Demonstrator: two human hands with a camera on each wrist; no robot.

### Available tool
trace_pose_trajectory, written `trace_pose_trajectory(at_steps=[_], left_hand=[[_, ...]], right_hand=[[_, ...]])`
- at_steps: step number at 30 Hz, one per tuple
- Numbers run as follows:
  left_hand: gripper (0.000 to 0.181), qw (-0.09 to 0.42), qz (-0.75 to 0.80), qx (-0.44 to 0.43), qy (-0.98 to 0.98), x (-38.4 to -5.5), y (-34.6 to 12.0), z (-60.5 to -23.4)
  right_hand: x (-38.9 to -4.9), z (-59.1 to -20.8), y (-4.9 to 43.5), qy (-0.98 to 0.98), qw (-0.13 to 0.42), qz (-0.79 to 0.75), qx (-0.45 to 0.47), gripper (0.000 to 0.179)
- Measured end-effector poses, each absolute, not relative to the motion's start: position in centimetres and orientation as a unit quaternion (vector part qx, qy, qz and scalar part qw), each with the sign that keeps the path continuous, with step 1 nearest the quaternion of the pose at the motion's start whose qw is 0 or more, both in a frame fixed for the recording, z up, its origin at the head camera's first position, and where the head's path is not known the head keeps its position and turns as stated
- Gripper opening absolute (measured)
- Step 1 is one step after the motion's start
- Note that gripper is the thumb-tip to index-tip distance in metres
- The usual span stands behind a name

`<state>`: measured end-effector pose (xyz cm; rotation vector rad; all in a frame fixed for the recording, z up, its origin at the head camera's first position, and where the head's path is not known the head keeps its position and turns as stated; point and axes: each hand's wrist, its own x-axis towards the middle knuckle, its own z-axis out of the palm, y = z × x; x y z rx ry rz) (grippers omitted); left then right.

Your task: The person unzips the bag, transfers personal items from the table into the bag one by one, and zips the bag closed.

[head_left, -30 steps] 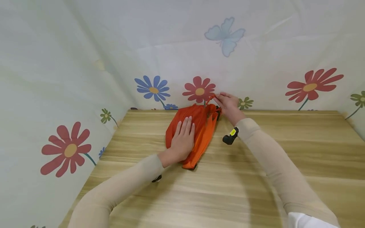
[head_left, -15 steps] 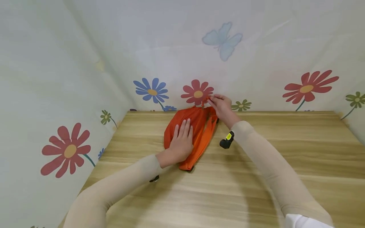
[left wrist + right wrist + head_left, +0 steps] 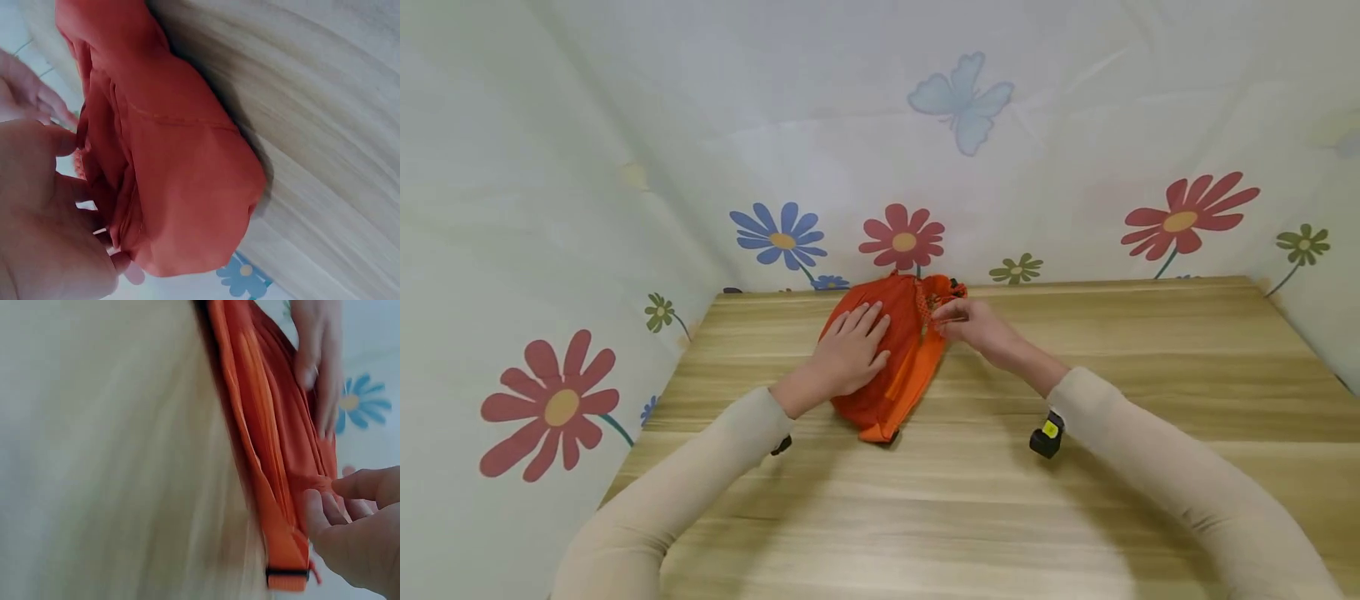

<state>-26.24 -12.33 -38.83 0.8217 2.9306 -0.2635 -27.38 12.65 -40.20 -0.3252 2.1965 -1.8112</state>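
Note:
An orange-red fabric bag (image 3: 880, 312) lies on the wooden table close to the back wall. My left hand (image 3: 846, 350) rests on its upper face with the fingers spread and fairly straight. By the bag's right edge, my right hand (image 3: 981, 333) pinches a small orange zipper pull; the fingertips partly hide it. In the right wrist view, thumb and fingers of my right hand (image 3: 362, 531) meet at the fabric edge. A bright orange strap (image 3: 262, 469) runs along that side to a black buckle (image 3: 287, 575). The left wrist view shows the bag's bulging side (image 3: 187, 187).
The wooden table (image 3: 970, 517) reaches to a back wall (image 3: 1060, 167) of pale sheeting printed with flowers and a butterfly. Another sheeted wall (image 3: 512, 250) stands along the left. A black wrist camera (image 3: 1047, 435) hangs beneath my right wrist.
My right hand has moved from above the bag's far end down toward me along its right edge. The left hand has shifted slightly left, its fingers more spread. The head view has turned slightly.

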Motion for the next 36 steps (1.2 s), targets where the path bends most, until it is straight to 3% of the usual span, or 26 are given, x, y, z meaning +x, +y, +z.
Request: trace_pose_trajectory(at_steps=[7,13,17,20,25,31,36], left_hand=[[0.061,0.01,-0.079,0.297,0.952,-26.7,-13.2,-38.7],[0.051,-0.054,0.003,0.364,0.93,-28.8,-14.7,-38.3],[0.05,-0.078,0.073,0.406,0.907,-31.5,-15.6,-38.1],[0.053,-0.058,0.114,0.434,0.892,-33.6,-16.0,-38.1],[0.058,0.021,0.188,0.438,0.879,-36.2,-16.4,-38.5],[0.06,0.093,0.196,0.426,0.878,-37.5,-16.5,-39.8],[0.058,0.097,0.202,0.422,0.878,-37.6,-16.4,-40.5]], right_hand=[[-23.3,-40.1,11.2,0.813,0.136,-0.526,-0.211,0.027],[-20.7,-39.7,9.6,0.871,0.049,-0.37,-0.32,0.025],[-19.7,-40.0,8.1,0.883,-0.014,-0.251,-0.397,0.033],[-19.5,-40.6,6.9,0.881,-0.032,-0.177,-0.438,0.049],[-20.0,-41.4,4.4,0.881,-0.042,-0.074,-0.466,0.069],[-19.9,-42.3,2.4,0.899,0.0,-0.008,-0.439,0.081],[-19.6,-42.5,2.0,0.902,0.017,0.022,-0.431,0.082]])
